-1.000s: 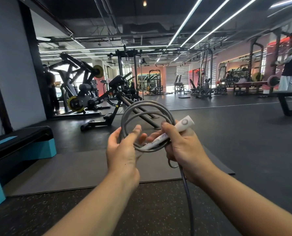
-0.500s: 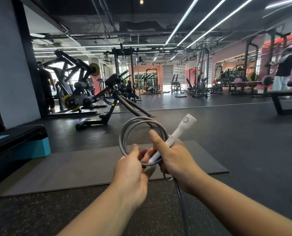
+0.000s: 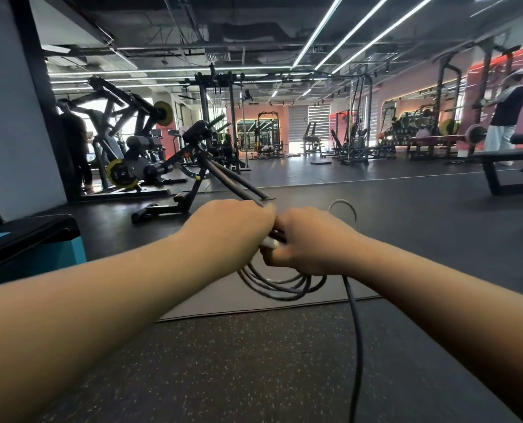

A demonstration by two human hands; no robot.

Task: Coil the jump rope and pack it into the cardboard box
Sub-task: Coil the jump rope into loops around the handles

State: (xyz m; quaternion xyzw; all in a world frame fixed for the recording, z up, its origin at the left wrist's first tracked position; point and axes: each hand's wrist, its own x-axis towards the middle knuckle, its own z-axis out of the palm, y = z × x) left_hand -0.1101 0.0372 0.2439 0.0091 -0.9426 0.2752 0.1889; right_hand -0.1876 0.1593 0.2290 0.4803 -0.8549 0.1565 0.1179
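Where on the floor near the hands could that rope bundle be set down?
Bare room: the grey mat under the hanging jump rope coils, and the speckled floor in front of it. Crowded: the black and teal step platform at left and the black exercise machine beyond the left hand.

Jump rope (image 3: 280, 285) coils beneath touching left hand (image 3: 234, 228) and right hand (image 3: 310, 239), above floor mat (image 3: 223, 297).

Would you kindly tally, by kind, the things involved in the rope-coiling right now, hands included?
Hands: 2, left hand and right hand, both gripping the rope.
Jump ropes: 1, the grey jump rope, coils hanging below the hands.
White handles showing: 1, white handle.
Floor mats: 1, grey mat.
Cardboard boxes: 0 in view.
Total: 5.
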